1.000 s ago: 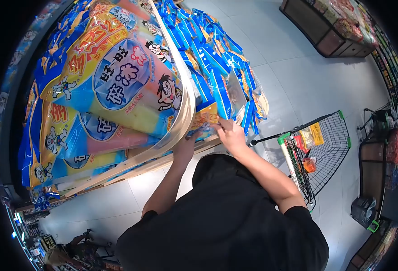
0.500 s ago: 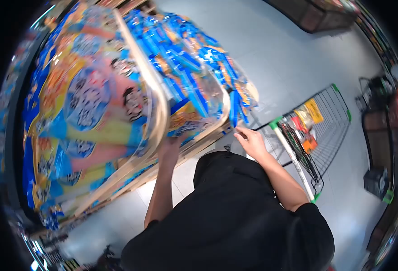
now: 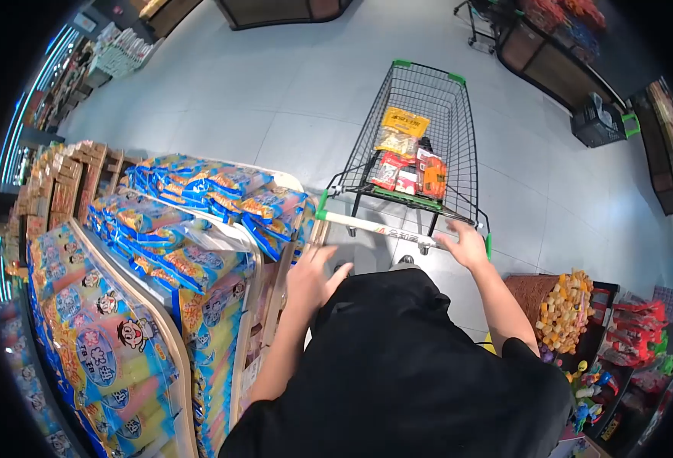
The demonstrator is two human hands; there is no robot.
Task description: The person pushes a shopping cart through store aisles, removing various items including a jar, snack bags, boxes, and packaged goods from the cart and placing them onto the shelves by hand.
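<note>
Showing spread grips, the left hand (image 3: 311, 278) sits behind and the right hand (image 3: 468, 246) at the white handlebar (image 3: 367, 225), best hold on that probably stiff, easy-rolling black wire cart (image 3: 456, 145).

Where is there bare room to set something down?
The far end of the cart, beyond the yellow packet, looks bare; open floor lies left of it, beyond the blue bags. The near end is crowded with red and orange packets; the bags lie heaped.
</note>
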